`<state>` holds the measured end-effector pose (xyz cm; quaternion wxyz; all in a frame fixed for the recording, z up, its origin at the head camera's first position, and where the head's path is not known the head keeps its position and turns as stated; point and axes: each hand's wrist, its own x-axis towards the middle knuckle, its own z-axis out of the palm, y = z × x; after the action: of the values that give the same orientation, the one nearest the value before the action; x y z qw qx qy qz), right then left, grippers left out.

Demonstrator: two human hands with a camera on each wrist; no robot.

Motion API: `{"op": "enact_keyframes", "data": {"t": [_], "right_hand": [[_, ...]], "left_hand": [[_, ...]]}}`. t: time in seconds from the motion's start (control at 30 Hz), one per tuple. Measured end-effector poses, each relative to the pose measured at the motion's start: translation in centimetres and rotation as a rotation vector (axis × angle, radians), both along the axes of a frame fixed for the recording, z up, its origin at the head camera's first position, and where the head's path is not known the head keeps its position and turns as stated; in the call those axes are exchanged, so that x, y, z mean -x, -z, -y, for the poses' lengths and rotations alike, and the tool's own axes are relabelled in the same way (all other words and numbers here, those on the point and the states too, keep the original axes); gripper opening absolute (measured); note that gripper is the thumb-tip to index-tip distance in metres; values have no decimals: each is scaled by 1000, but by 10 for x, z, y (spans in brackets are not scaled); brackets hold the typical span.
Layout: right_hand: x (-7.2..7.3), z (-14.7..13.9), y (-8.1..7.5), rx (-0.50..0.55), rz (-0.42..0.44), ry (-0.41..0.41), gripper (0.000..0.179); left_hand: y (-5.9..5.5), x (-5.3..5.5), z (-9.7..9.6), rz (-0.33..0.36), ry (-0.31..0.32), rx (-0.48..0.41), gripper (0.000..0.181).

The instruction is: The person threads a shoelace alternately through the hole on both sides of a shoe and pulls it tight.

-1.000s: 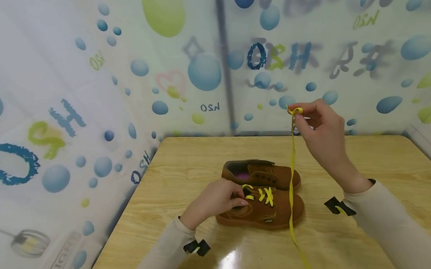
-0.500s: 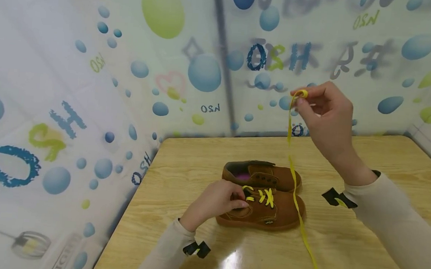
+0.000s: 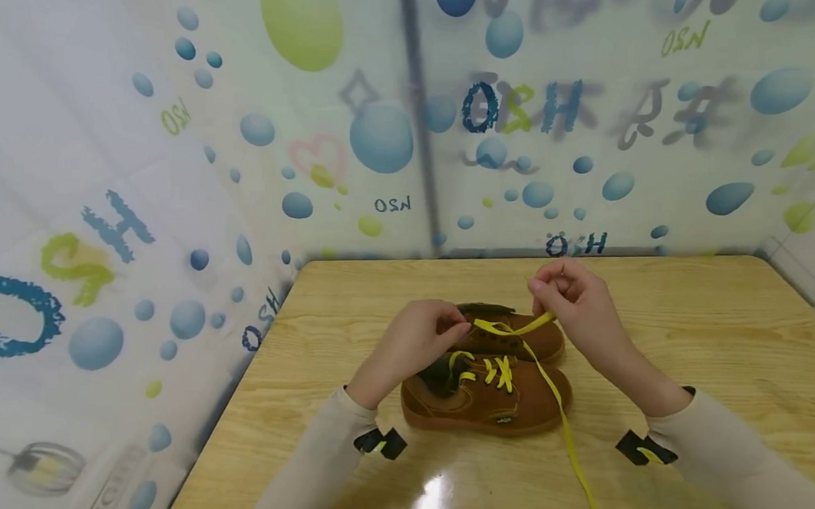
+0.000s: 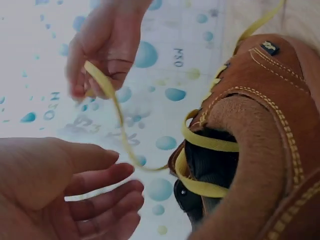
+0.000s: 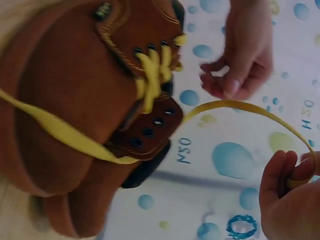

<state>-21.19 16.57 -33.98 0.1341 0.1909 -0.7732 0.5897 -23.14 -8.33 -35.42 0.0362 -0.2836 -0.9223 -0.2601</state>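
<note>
Two brown shoes lie side by side on the table in the head view. The near shoe (image 3: 535, 388) has yellow lacing through its eyelets, while bare eyelets show on the far shoe (image 5: 147, 131). A loose yellow shoelace (image 5: 235, 104) passes across the shoes and arcs up to my right hand (image 3: 587, 314), whose curled fingers hold it above the far shoe. My left hand (image 3: 420, 340) is over the heel end of the shoes, close to the lace; its fingers (image 4: 107, 200) are loosely bent with nothing between them in the left wrist view.
The wood-grain table (image 3: 327, 342) extends around the shoes. A white wall covering (image 3: 354, 221) with blue and green dots stands behind and to the left. The loose lace runs down past the shoes toward the front edge of the head view.
My right hand has come down from high up, bringing the lace low over the shoes. My left hand has lifted off the near shoe's opening and moved up toward the lace.
</note>
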Motion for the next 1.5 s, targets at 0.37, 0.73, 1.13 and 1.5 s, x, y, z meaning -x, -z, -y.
{"op": "enact_keyframes", "data": {"t": [0.37, 0.73, 1.13, 1.5], "right_hand": [[-9, -7, 21, 21, 103, -62, 19], [-9, -7, 33, -161, 204, -140, 55], [-5, -4, 50, -252, 292, -138, 26], [-9, -8, 46, -239, 62, 49, 18]], "left_hand": [[-1, 17, -34, 38, 141, 372, 34], [11, 34, -29, 153, 118, 190, 36], [11, 37, -25, 232, 58, 117, 21], [-3, 26, -40, 313, 503, -29, 23]]}}
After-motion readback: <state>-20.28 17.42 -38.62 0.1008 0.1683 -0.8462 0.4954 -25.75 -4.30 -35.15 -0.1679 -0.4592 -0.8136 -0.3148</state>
